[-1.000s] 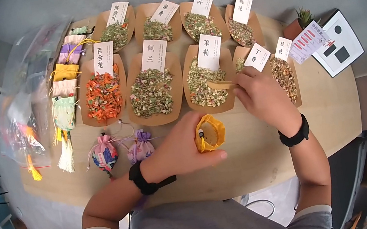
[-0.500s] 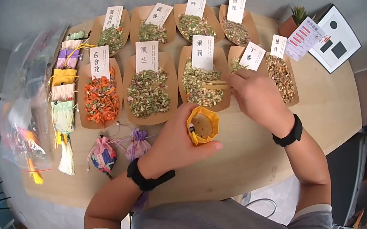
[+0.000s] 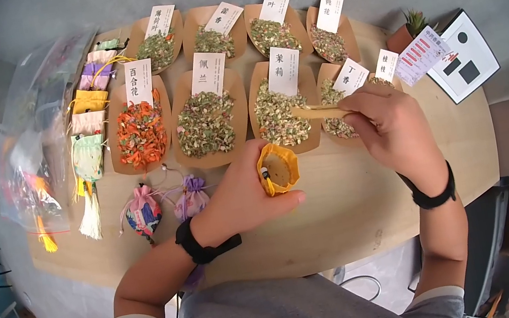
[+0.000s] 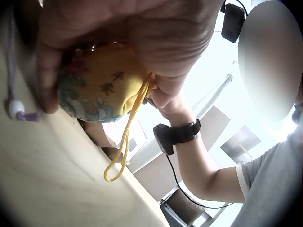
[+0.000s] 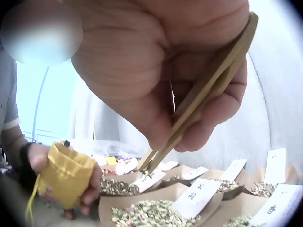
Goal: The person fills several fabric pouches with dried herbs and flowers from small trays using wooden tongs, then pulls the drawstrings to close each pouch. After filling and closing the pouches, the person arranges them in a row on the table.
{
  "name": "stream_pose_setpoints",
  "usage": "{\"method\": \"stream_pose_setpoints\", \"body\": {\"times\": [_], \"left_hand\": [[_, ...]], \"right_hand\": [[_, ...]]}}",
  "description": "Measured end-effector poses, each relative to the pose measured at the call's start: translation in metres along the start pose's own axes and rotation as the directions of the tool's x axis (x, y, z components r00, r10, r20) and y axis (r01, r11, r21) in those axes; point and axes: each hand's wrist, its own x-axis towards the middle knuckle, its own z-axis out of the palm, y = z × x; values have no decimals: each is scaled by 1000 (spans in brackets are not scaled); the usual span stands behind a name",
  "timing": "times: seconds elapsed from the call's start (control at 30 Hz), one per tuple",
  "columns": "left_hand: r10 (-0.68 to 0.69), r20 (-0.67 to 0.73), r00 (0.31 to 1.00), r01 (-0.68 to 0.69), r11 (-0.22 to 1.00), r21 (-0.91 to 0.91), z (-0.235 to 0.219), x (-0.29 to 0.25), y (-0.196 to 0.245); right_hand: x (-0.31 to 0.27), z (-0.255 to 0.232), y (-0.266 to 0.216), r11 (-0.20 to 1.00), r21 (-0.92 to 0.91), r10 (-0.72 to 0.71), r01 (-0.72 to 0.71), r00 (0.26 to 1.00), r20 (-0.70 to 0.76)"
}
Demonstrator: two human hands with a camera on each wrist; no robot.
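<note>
My left hand (image 3: pixel 243 191) grips a yellow drawstring pouch (image 3: pixel 278 168), its mouth gaping upward. In the left wrist view a yellow cord loop (image 4: pixel 127 142) dangles from the pouch, which has a printed pattern on its side. Wooden tongs (image 3: pixel 326 111) are pinched between the thumb and fingers of my right hand (image 3: pixel 398 123). Their tips reach left over the right side of a brown paper tray (image 3: pixel 293 146) of pale green dried flower bits (image 3: pixel 277 114). The right wrist view shows both arms of the tongs, with their tips close together above the herbs.
Other paper trays stand in two rows with labels, one holding orange petals (image 3: pixel 141 134). Pink (image 3: pixel 143 212) and purple (image 3: pixel 191 201) pouches lie left of my left hand. Further left are more pouches and a clear plastic bag (image 3: pixel 34 143). A potted plant (image 3: pixel 406 37) stands back right.
My right hand has shifted right, drawing the tongs from deep in the pale green bits toward the tray's right edge. The left hand with the yellow pouch has stayed nearly in place.
</note>
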Motion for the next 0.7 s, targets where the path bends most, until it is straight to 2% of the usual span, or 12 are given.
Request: {"method": "stream_pose_setpoints", "body": {"times": [0.07,0.23,0.3,0.33,0.4,0.53,0.6,0.63,0.7], "left_hand": [[-6,-3,1000,6,1000,-5,1,0,-1],[85,-63,994,-80,994,74,4,-1,-7],[56,-53,997,-54,998,43,5,-2,-6],[26,-45,999,-26,1000,12,5,-2,-6],[50,-52,997,-49,999,22,6,-2,-7],[96,-65,993,-92,994,63,8,-1,-12],[73,-53,996,-70,996,46,8,-2,-10],[49,-39,998,-48,998,34,7,-3,-9],[50,-39,998,-48,997,58,7,-3,-8]], "right_hand": [[-1,-14,-12,999,29,-34,33,999,13],[-7,-21,-42,986,65,-159,155,985,72],[-9,-20,-49,988,-19,-142,153,951,276],[-11,-21,-50,988,-20,-142,153,950,277],[-11,-25,-50,996,49,-80,71,976,202],[-11,-19,-40,989,93,-132,118,977,166],[-4,-14,-23,994,105,-32,24,997,76],[-1,-8,-14,994,104,-31,23,997,74],[5,8,8,999,-28,23,-20,993,115]]}}
